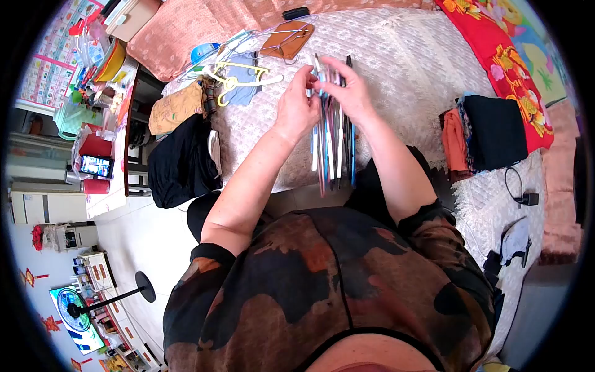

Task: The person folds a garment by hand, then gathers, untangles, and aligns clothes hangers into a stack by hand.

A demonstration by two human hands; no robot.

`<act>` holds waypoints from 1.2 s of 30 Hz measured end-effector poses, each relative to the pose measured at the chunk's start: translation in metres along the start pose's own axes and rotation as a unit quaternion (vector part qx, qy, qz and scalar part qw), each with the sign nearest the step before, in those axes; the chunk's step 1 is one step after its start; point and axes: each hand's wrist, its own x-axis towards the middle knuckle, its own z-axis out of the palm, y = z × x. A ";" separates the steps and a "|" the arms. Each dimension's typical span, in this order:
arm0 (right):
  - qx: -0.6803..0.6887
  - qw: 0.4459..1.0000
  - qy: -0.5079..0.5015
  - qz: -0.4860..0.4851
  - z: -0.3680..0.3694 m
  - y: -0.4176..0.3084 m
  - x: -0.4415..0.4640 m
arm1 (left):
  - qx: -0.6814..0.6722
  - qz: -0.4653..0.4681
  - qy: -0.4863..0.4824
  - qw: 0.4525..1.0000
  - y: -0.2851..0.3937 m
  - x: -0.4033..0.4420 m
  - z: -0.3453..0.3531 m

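A bundle of thin clothes hangers (333, 139), white, blue and dark, stands between my hands at the front edge of the bed, their long bars pointing toward me. My left hand (297, 105) is closed at the bundle's left side, with its fingertips at the upper end. On the other side my right hand (348, 93) curls its thumb and fingers over the same end. The hooks are mostly hidden by my fingers. Farther left on the bed lie loose hangers, among them a yellow hanger (238, 79), beside a grey-blue folded cloth (245, 77).
Folded black clothes (183, 164) and a tan folded garment (176, 108) lie at the bed's left edge. On the right is a clothes stack (496, 131), with a charger (528, 199) nearer me. A brown flat item (287, 39) lies farther back. A fan (74, 309) stands at lower left.
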 end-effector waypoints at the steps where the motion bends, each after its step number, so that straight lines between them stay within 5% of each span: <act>1: 0.095 0.995 0.017 0.038 -0.002 -0.012 -0.002 | -0.067 0.011 0.006 0.998 -0.001 0.001 0.001; 3: 0.172 0.984 0.047 0.026 -0.010 -0.016 0.003 | -0.103 -0.016 0.010 0.995 -0.011 0.002 0.003; 7: 0.111 0.992 0.013 0.061 -0.020 -0.012 0.009 | -0.095 -0.004 0.005 0.995 -0.088 0.005 0.012; 9: 0.015 0.997 -0.003 0.071 -0.017 -0.001 0.008 | -0.174 -0.310 -0.123 0.926 -0.109 0.008 0.008; 12: 0.019 0.996 -0.009 0.088 -0.014 -0.010 0.008 | -0.139 -0.401 -0.127 0.896 -0.161 0.022 0.007; 16: 0.022 0.997 -0.007 0.076 -0.017 -0.010 0.008 | -0.123 -0.413 -0.060 0.900 -0.200 0.052 0.015; 18: -0.021 0.997 -0.007 0.067 -0.019 -0.008 0.009 | 0.001 -0.411 -0.065 0.910 -0.204 0.067 0.017; 21: -0.001 0.997 -0.013 0.077 -0.018 -0.008 0.009 | 0.149 -0.371 -0.110 0.910 -0.229 0.070 0.030; 25: 0.023 0.995 -0.035 0.091 -0.019 -0.006 0.010 | 0.164 -0.344 -0.172 0.908 -0.226 0.067 0.026; 29: 0.012 0.996 -0.034 0.086 -0.018 -0.006 0.014 | 0.094 -0.392 -0.074 0.912 -0.220 0.048 0.027; 34: 0.012 0.996 -0.033 0.087 -0.013 -0.006 0.014 | -0.308 -0.367 0.068 0.875 -0.179 -0.032 0.003; 36: 0.016 0.997 -0.034 0.069 -0.017 0.006 0.016 | -0.324 -0.346 0.078 0.877 -0.153 -0.063 -0.016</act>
